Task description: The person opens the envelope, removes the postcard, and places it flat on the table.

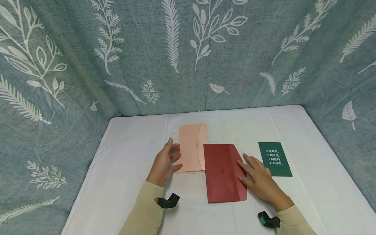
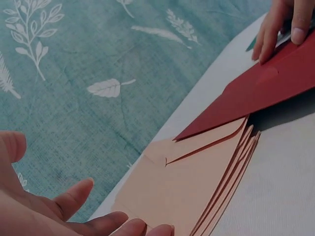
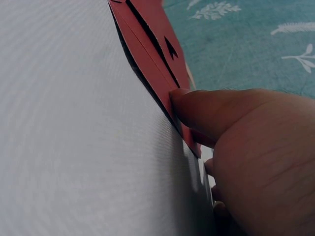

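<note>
A red envelope (image 1: 220,176) lies flap side up, its upper left part overlapping a stack of pale pink envelopes (image 1: 189,148). My right hand (image 1: 261,179) rests on the red envelope's right side with fingers extended. In the right wrist view, the thumb (image 3: 182,101) touches the red envelope (image 3: 155,64) near its edge. My left hand (image 1: 163,161) is at the left edge of the pink stack, fingers spread and loosely bent. The left wrist view shows its fingertips (image 2: 133,227) beside or touching the pink envelopes (image 2: 172,191); contact is unclear.
A dark green card (image 1: 276,160) with white writing lies just right of my right hand. The white-covered table (image 1: 141,130) runs back to a blue-green leaf-patterned curtain (image 1: 188,88), which also hangs along both sides.
</note>
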A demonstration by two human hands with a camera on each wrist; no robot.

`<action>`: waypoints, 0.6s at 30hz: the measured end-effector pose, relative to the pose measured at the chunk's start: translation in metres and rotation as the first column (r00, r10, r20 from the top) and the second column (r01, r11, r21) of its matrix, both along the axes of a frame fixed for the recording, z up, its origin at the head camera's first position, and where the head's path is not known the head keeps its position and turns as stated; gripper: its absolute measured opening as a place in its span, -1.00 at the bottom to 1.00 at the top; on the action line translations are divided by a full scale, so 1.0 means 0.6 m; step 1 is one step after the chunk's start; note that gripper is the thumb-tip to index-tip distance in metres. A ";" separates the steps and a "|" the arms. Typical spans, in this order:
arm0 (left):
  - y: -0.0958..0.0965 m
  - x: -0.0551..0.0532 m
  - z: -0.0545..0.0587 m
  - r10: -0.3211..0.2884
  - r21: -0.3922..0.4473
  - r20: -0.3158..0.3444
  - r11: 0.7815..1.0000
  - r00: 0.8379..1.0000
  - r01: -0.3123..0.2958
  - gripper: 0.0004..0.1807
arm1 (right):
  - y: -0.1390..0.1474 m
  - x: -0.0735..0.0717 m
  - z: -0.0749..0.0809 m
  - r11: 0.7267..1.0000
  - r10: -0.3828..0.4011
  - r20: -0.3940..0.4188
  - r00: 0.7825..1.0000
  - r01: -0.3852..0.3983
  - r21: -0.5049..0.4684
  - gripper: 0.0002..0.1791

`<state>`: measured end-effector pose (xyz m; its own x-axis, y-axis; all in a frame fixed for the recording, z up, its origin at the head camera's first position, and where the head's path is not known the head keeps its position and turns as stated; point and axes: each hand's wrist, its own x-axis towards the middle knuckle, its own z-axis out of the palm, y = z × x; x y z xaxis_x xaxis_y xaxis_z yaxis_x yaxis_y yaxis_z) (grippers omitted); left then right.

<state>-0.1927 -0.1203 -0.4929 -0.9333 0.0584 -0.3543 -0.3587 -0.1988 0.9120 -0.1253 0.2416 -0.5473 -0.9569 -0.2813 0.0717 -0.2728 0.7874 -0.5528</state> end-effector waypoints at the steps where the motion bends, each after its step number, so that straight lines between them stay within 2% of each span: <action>1: 0.000 0.000 0.001 -0.002 0.002 0.001 1.000 1.000 0.002 -0.10 | 0.000 0.000 0.000 1.000 0.001 0.000 1.000 -0.001 -0.001 -0.30; 13: -0.002 -0.001 0.001 0.004 0.053 0.051 0.999 0.999 -0.006 -0.10 | 0.001 0.000 -0.004 1.000 0.003 -0.006 1.000 -0.003 -0.009 -0.30; 18: -0.003 -0.006 0.002 -0.022 0.076 0.071 0.997 0.997 0.016 -0.07 | 0.000 0.000 0.000 1.000 0.001 -0.002 1.000 -0.001 -0.005 -0.30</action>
<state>-0.1962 -0.1221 -0.4916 -0.9039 0.1047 -0.4146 -0.4274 -0.2584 0.8664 -0.1253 0.2419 -0.5474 -0.9566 -0.2817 0.0750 -0.2746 0.7842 -0.5564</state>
